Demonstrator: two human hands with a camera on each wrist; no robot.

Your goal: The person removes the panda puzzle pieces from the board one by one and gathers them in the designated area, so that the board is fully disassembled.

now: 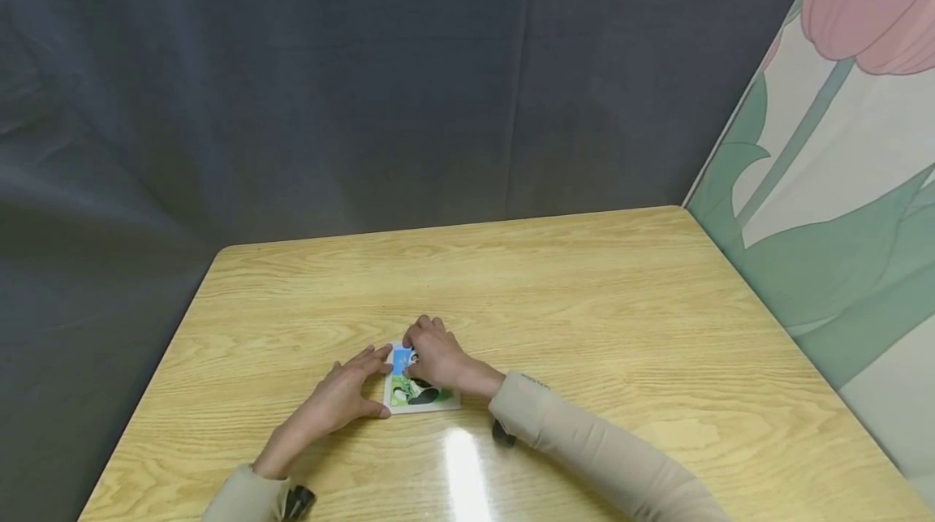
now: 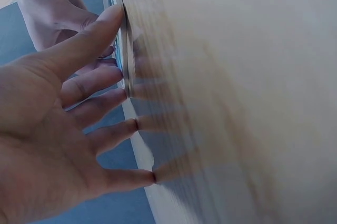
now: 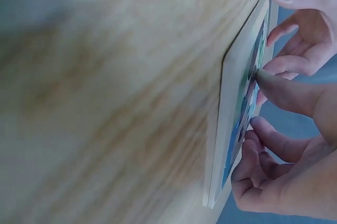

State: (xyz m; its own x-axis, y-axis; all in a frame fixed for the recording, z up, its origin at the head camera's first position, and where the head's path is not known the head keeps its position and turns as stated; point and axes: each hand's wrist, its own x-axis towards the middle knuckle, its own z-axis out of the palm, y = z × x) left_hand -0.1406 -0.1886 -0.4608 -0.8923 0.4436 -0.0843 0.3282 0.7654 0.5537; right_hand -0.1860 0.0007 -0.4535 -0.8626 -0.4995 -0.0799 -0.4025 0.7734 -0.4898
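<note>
A small flat picture board (image 1: pixel 424 397) with a pale border lies on the table; its picture shows a black-and-white panda over blue and green. My left hand (image 1: pixel 339 399) is at its left side, thumb and fingers spread. In the left wrist view the left thumb (image 2: pixel 111 18) touches the board's edge and the other fingers reach to the tabletop. My right hand (image 1: pixel 437 356) bends over the board's upper right part and covers it. In the right wrist view the right thumb (image 3: pixel 281 91) and curled fingers touch the picture surface; whether they pinch a piece is hidden.
The wood-grain table (image 1: pixel 584 303) reaches back to a dark curtain (image 1: pixel 365 84). A wall panel (image 1: pixel 840 262) with a tulip print borders the right side. Small black devices (image 1: pixel 504 434) sit at both wrists. Light glares on the table's front.
</note>
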